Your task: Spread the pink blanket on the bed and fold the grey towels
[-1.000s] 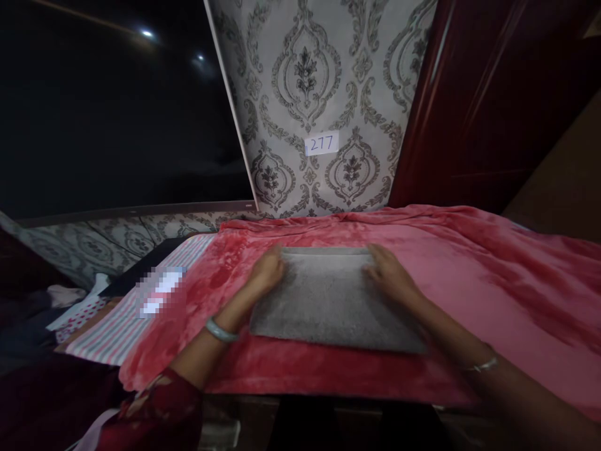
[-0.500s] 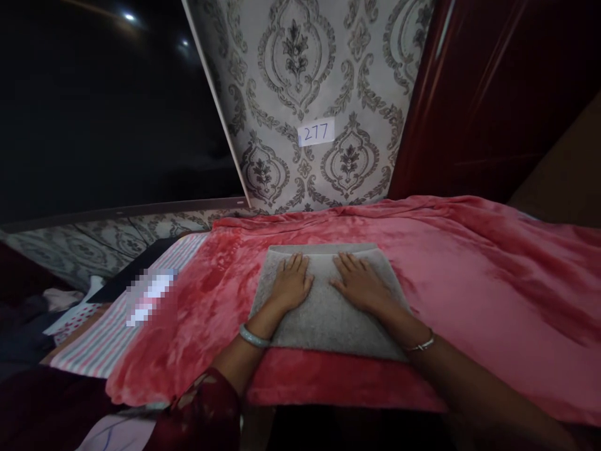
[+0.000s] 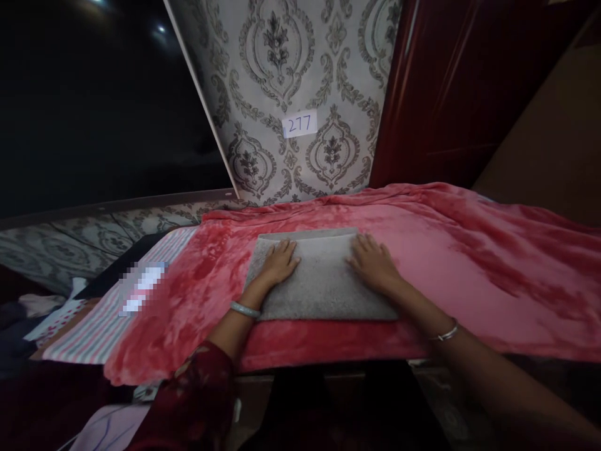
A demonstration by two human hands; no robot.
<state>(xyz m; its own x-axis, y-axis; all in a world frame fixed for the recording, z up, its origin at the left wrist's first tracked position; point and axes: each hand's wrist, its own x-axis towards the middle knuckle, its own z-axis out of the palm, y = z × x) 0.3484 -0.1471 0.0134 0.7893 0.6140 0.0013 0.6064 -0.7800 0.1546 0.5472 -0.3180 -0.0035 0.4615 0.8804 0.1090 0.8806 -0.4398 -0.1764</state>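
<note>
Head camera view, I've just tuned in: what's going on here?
A person has both bare hands resting flat on a folded grey plush cloth, the left hand towards its left end and the right hand towards its right end, neither gripping it. The cloth lies on a rumpled red fleece blanket, with a striped cloth to the left. Beyond is a damask-patterned wall bearing a paper label reading 277.

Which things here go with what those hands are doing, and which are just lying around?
Going with the hands:
the left hand
the right hand
the grey fluffy towel
the pinkish-red fleece blanket under it

Just lying around:
the striped cloth
the dotted cloth
</note>
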